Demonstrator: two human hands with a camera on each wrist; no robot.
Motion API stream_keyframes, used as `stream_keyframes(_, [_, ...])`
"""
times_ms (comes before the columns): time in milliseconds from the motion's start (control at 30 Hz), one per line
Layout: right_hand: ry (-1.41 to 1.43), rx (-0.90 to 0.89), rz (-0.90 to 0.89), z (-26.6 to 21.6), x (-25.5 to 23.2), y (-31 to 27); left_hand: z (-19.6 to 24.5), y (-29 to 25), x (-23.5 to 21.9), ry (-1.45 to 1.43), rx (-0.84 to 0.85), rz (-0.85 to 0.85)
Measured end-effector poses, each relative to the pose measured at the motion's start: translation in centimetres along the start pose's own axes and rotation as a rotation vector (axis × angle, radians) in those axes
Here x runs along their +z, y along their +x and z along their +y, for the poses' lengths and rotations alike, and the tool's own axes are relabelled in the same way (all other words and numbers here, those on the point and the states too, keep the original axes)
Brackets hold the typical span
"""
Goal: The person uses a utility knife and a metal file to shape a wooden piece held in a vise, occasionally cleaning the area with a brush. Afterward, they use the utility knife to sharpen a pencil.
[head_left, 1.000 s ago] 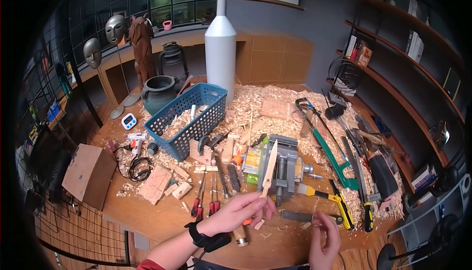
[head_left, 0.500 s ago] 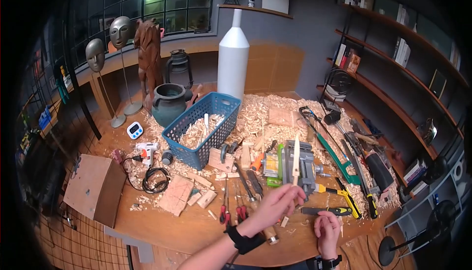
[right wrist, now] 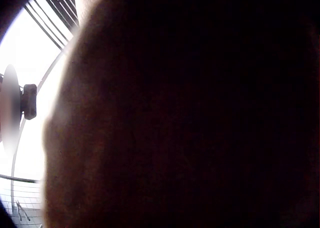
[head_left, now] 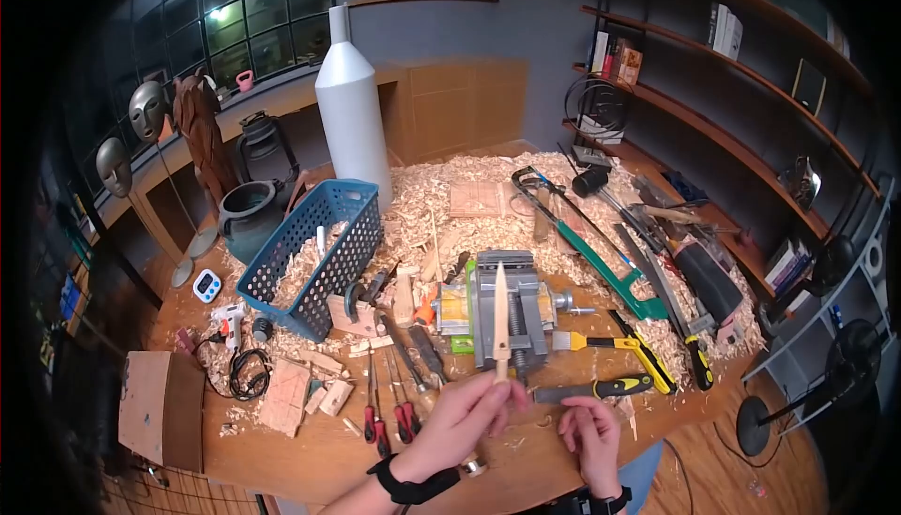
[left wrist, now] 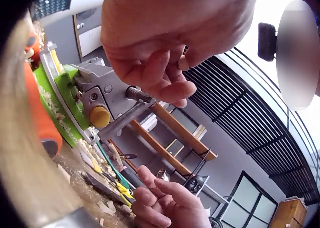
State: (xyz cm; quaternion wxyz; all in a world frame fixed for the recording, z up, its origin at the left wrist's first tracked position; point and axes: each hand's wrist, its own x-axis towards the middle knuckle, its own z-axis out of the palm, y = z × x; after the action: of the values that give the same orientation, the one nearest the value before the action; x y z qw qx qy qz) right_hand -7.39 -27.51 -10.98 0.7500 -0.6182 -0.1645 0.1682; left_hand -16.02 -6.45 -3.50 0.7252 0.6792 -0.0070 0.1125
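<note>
My left hand (head_left: 460, 426) pinches the lower end of a pale carved wooden knife (head_left: 502, 313). Its pointed blade stands upright, with small dark marks near the narrow neck. Behind it in the head view is a grey bench vise (head_left: 527, 295), which also shows in the left wrist view with a yellow knob (left wrist: 99, 116). Holding nothing, my right hand (head_left: 593, 435) hovers to the right of the left one, its fingers loosely curled. In the left wrist view the left fingers (left wrist: 157, 68) cover most of the wooden piece. The right wrist view is mostly dark.
Wood shavings (head_left: 422, 187) cover the table's back half. A blue basket (head_left: 314, 262), screwdrivers (head_left: 375, 426) and wood blocks (head_left: 286, 398) lie left. At right are a green hacksaw (head_left: 601, 262), a yellow-handled brush (head_left: 587, 340), a black-and-yellow handled tool (head_left: 610, 386) and a handsaw (head_left: 671, 309).
The head view has swung, first left and then right. My left hand keeps its pinch on the upright wooden knife throughout. The right hand stays loosely curled beside it.
</note>
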Motion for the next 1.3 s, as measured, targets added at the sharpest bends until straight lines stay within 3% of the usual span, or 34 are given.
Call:
stream_keyframes(100, [-0.014,0.004,-0.065,0.1,0.0,-0.3,-0.5,-0.2,-0.5,0.026,0.011,0.003])
stream_keyframes(267, [0.041,-0.011,-0.156,1.0,-0.4,-0.4,0.0,0.3,-1.6,0.093,0.036,0.155])
stream_keyframes(333, [0.030,-0.008,-0.175,-1.8,-1.1,-0.3,0.5,0.4,-2.3,0.046,0.051,0.200])
stream_keyframes(400, [-0.267,0.025,-0.428,-6.7,-2.5,-0.2,0.8,-0.4,-2.9,0.044,0.024,0.279])
stream_keyframes(467, [-0.545,-0.476,-0.504,-14.7,1.0,3.1,1.5,-1.7,-3.0,0.005,0.039,0.364])
stream_keyframes(533, [-0.712,-0.554,-0.731,-19.0,5.8,7.7,1.5,-3.7,-4.2,0.061,-0.040,0.350])
stream_keyframes(600, [-0.783,-0.723,-0.834,-17.4,11.7,12.8,3.1,-5.1,-4.4,0.117,-0.048,0.377])
stream_keyframes(667, [-0.930,-0.540,-1.026,-13.4,17.5,18.5,3.1,-6.2,-4.9,0.054,-0.012,0.427])
stream_keyframes(733, [-1.292,-0.357,-1.060,-9.7,22.9,21.9,3.2,-7.3,-6.2,0.048,-0.004,0.423])
stream_keyframes(767, [-1.403,-0.348,-1.084,-9.1,24.7,22.6,3.3,-7.9,-7.0,0.024,-0.016,0.375])
stream_keyframes(800, [-1.520,-0.327,-1.117,-8.3,26.2,23.3,0.7,-9.3,-9.0,0.105,-0.074,0.446])
stream_keyframes(867, [-1.664,-0.437,-1.095,-5.2,27.7,25.6,0.4,-9.5,-8.9,0.066,-0.060,0.446])
stream_keyframes(1000, [-1.809,-0.326,-1.024,-0.9,28.4,29.2,1.8,-9.4,-10.3,-0.024,-0.075,0.245])
stream_keyframes(1067, [-1.878,-0.294,-0.996,-1.3,28.8,28.6,4.6,-8.9,-9.3,0.025,-0.105,0.399])
stream_keyframes(1200, [-1.845,-0.349,-0.915,-1.1,29.3,27.5,5.1,-8.8,-9.9,-0.083,-0.100,0.342])
stream_keyframes(1267, [-1.879,-0.612,-0.863,-1.7,29.2,26.4,5.6,-9.0,-10.3,-0.033,-0.063,0.242])
stream_keyframes(1300, [-1.897,-0.650,-0.918,-2.3,29.2,26.1,4.5,-9.1,-10.5,-0.033,-0.057,0.240])
